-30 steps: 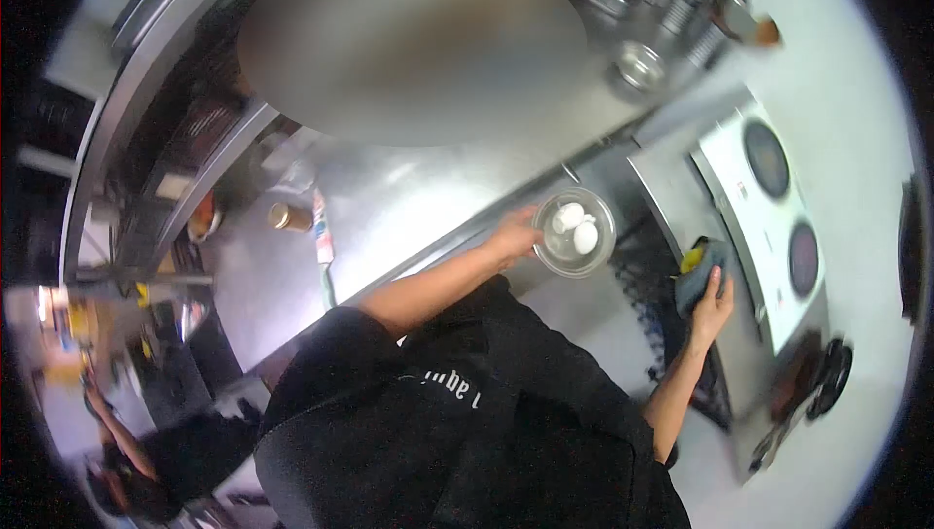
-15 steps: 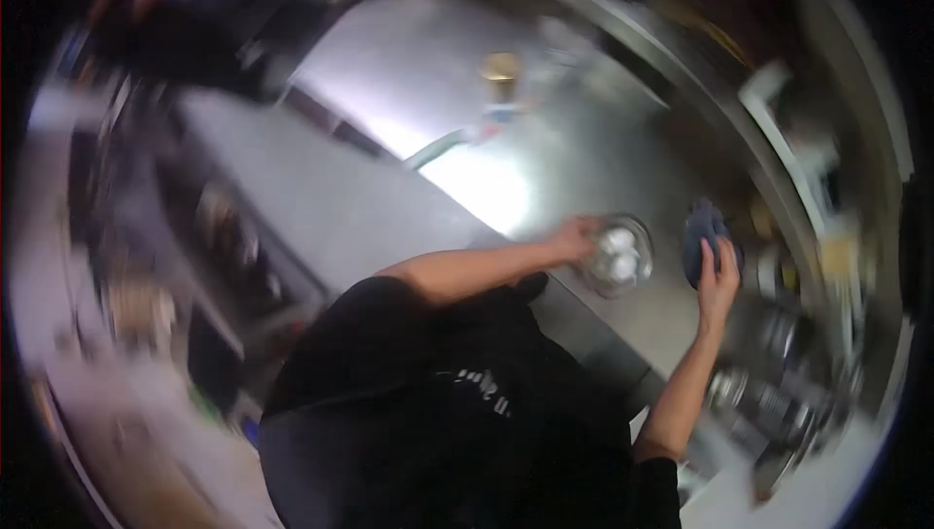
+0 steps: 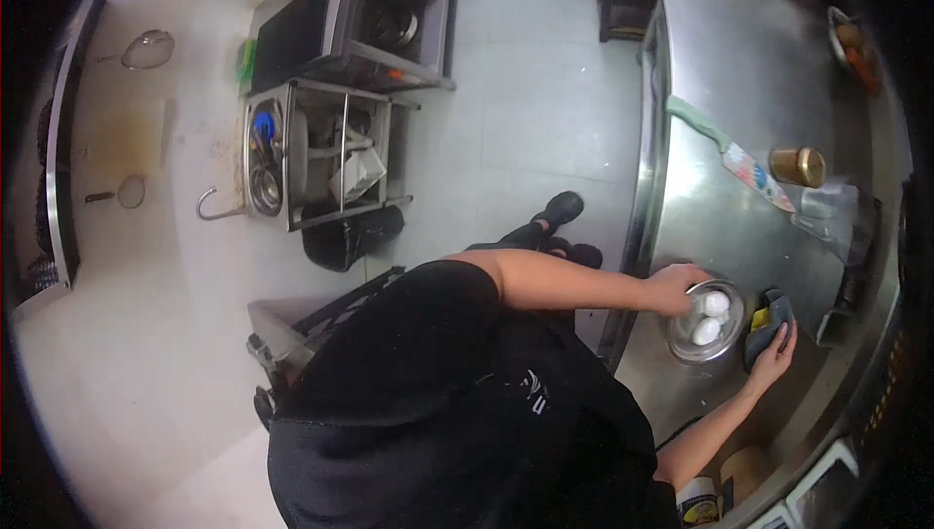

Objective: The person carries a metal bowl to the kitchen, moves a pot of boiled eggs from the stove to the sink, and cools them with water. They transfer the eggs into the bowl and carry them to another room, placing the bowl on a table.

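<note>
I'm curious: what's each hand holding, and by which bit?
Left hand: a round, shiny metal bowl, by its rim. Right hand: a soft-looking grey thing with a yellow patch, by its outer side.

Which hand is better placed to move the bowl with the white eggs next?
Likely the left hand: it grips the bowl by its edge, while the right hand holds a grey item.

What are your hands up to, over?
Left hand gripping bowl, two eggs inside. Right hand holding grey thing. Knife, jar farther along counter.
</note>
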